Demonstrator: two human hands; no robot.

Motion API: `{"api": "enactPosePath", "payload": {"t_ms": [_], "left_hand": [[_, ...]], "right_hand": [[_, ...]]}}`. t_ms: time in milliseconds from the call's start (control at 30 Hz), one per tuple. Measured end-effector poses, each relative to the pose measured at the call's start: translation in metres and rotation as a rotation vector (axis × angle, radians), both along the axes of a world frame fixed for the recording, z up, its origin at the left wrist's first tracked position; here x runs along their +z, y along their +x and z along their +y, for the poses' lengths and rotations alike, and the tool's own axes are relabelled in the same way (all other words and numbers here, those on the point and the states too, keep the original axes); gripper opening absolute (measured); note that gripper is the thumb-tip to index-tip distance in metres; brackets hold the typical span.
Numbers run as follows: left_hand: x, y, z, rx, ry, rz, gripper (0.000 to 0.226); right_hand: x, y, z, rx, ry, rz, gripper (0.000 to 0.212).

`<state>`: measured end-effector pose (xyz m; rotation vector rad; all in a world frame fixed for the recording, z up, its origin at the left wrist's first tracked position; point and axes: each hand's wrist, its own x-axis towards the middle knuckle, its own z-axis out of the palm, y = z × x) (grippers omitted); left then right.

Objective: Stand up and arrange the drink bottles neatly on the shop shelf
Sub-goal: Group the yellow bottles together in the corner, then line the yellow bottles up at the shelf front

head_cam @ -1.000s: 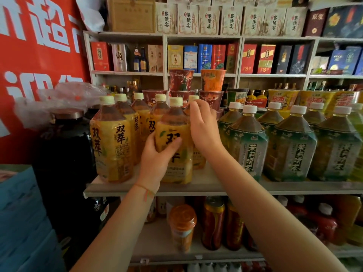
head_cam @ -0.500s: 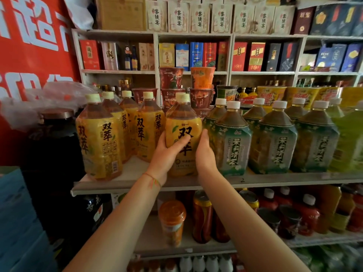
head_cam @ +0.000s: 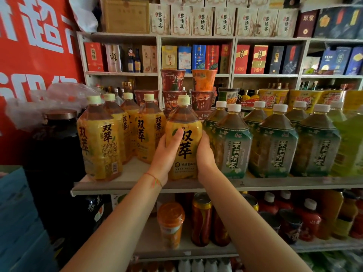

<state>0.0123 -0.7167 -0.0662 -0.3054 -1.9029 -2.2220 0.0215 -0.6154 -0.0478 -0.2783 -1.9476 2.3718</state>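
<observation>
Gripping upright yellow bottle [head_cam: 183, 138], both hands

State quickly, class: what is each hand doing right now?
Left hand: grips the yellow tea bottle.
Right hand: grips the same bottle's other side.

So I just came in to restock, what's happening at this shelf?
A person is tidying the drink shelf. Both hands grip one yellow tea bottle, left hand and right hand on its sides. It stands upright at the shelf's front edge, between the other yellow tea bottles and the green tea bottles.
</observation>
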Motion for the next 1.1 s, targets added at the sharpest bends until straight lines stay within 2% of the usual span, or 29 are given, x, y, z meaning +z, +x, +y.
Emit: {"api": "enactPosePath", "payload": {"t_ms": [100,267,333,400,467,500,533,600,633,700,767,833,900,1000,1033,1100], "left_hand": [[-0.001,0.001,0.002,0.012,-0.002,0.013,0.102],[-0.005,-0.001,0.002,0.001,-0.037,0.005,0.098],[-0.004,0.001,0.003,0.003,-0.094,0.042,0.096],[-0.005,0.001,0.000,0.020,-0.140,0.133,0.090],[0.000,0.003,0.003,0.018,-0.123,0.064,0.076],[-0.002,0.002,0.004,0.009,-0.092,0.010,0.066],[0.004,0.007,0.003,0.063,0.021,-0.029,0.055],[0.003,0.012,-0.009,0.231,-0.265,0.164,0.041],[0.006,0.015,-0.017,0.303,-0.283,0.273,0.038],[0.012,0.019,-0.043,0.641,-0.441,0.576,0.031],[0.020,0.020,-0.075,0.971,-0.618,0.754,0.029],[0.024,0.016,-0.104,1.216,-0.765,0.822,0.034],[0.025,0.010,-0.131,1.279,-0.816,0.753,0.047],[0.019,-0.002,-0.162,1.116,-0.835,0.645,0.066],[0.017,-0.005,-0.167,1.026,-0.813,0.646,0.068],[0.013,-0.008,-0.175,0.939,-0.779,0.677,0.067]], "right_hand": [[-0.002,-0.001,0.001,0.002,-0.020,0.012,0.065],[-0.010,0.001,-0.006,-0.084,-0.038,0.054,0.068],[-0.013,0.005,-0.012,-0.163,-0.031,0.112,0.060],[-0.012,0.013,-0.016,-0.235,0.023,0.261,0.047],[-0.007,0.019,-0.021,-0.269,0.148,0.497,0.042],[-0.005,0.021,-0.023,-0.283,0.239,0.617,0.047],[-0.001,0.022,-0.025,-0.317,0.354,0.737,0.054],[0.003,0.019,-0.033,-0.447,0.585,0.996,0.058],[0.003,0.015,-0.039,-0.486,0.670,1.114,0.056],[0.002,0.006,-0.051,-0.442,0.787,1.292,0.049],[-0.003,-0.004,-0.069,-0.349,0.897,1.366,0.043],[-0.006,-0.012,-0.090,-0.264,0.999,1.318,0.046],[-0.002,-0.017,-0.111,-0.198,1.048,1.140,0.059],[0.016,-0.037,-0.128,-0.162,1.004,0.676,0.082],[0.022,-0.047,-0.130,-0.188,1.010,0.577,0.086],[0.034,-0.066,-0.135,-0.307,1.145,0.521,0.089]]}}
